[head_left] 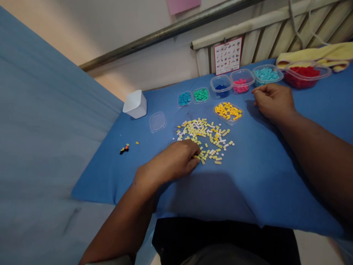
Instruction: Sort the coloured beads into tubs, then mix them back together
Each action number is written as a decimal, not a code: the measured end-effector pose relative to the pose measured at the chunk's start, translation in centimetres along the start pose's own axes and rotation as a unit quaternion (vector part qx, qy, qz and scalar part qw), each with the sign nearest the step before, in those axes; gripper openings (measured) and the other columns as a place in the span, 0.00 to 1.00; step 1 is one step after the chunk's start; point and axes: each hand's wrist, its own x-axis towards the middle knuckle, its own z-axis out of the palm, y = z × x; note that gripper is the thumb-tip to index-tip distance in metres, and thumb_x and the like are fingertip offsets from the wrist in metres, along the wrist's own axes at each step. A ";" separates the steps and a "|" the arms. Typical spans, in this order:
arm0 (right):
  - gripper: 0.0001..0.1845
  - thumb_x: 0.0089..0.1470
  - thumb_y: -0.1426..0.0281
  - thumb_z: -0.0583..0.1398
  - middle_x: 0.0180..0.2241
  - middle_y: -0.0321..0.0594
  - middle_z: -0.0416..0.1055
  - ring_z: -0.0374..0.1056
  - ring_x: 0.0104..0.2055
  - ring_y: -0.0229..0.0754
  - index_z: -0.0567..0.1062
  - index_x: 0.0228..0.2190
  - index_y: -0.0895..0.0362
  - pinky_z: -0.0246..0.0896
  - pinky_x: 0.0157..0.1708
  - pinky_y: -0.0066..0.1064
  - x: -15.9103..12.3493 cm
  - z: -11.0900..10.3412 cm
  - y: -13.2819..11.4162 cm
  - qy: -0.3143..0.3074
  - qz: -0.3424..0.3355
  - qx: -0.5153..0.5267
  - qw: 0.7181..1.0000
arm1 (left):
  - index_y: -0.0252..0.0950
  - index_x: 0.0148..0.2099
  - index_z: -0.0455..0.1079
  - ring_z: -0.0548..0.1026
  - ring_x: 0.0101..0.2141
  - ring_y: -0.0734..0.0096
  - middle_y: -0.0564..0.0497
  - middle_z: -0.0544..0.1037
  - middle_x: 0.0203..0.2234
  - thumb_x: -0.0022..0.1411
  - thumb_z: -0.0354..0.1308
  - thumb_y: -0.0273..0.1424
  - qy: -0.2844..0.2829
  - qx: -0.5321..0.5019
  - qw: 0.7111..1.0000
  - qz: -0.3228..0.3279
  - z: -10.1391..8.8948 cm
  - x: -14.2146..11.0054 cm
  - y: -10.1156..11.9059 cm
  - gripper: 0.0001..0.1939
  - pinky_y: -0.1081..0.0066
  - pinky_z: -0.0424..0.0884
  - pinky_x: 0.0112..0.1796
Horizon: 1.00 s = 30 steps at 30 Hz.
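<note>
A loose pile of small yellow and white bricks (205, 136) lies on the blue cloth (248, 184). My left hand (172, 162) rests at the pile's near left edge, fingers curled and pinched down among the bricks; what they hold is hidden. My right hand (273, 101) sits further back on the right, fingers curled shut, just right of a clear tub of yellow bricks (228, 112). I cannot see anything in it.
Behind the pile stand clear tubs of light blue (184, 98), green (201, 95), dark blue (221, 88), pink (241, 85), turquoise (267, 74) and red bricks (305, 73). A white cup (135, 104), a clear lid (157, 122) and a few stray bricks (125, 148) lie left.
</note>
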 end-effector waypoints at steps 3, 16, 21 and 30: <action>0.11 0.59 0.69 0.64 0.24 0.37 0.76 0.63 0.22 0.37 0.87 0.39 0.59 0.65 0.29 0.32 -0.1 -0.1 -0.2 -0.010 0.006 0.002 1.000 | 0.37 0.43 0.73 0.78 0.40 0.60 0.44 0.81 0.42 0.74 0.53 0.27 -0.007 0.038 0.999 -0.026 0.3 0.4 0.7 0.08 0.63 0.72 0.43; 0.12 0.57 0.68 0.64 0.23 0.37 0.76 0.60 0.20 0.36 0.87 0.38 0.59 0.64 0.28 0.32 0.0 -0.1 -0.2 -0.008 0.007 0.010 1.000 | 0.38 0.51 0.75 0.80 0.46 0.59 0.44 0.82 0.47 0.72 0.52 0.23 0.037 0.015 0.999 -0.016 0.2 -0.5 -0.6 0.13 0.62 0.74 0.48; 0.10 0.58 0.71 0.65 0.24 0.37 0.76 0.62 0.22 0.37 0.87 0.38 0.59 0.66 0.30 0.33 0.0 -0.1 -0.2 -0.005 -0.001 0.004 1.000 | 0.38 0.49 0.77 0.80 0.46 0.60 0.45 0.82 0.46 0.75 0.53 0.24 0.062 0.003 0.998 -0.023 -0.6 -1.6 -2.1 0.11 0.62 0.74 0.48; 0.10 0.59 0.70 0.65 0.24 0.38 0.77 0.60 0.21 0.36 0.87 0.38 0.59 0.64 0.29 0.33 0.1 0.0 0.1 -0.006 0.007 -0.001 1.000 | 0.36 0.42 0.76 0.79 0.44 0.62 0.45 0.80 0.43 0.78 0.55 0.28 -0.005 0.018 1.000 0.005 -0.1 -0.7 -0.5 0.10 0.65 0.73 0.47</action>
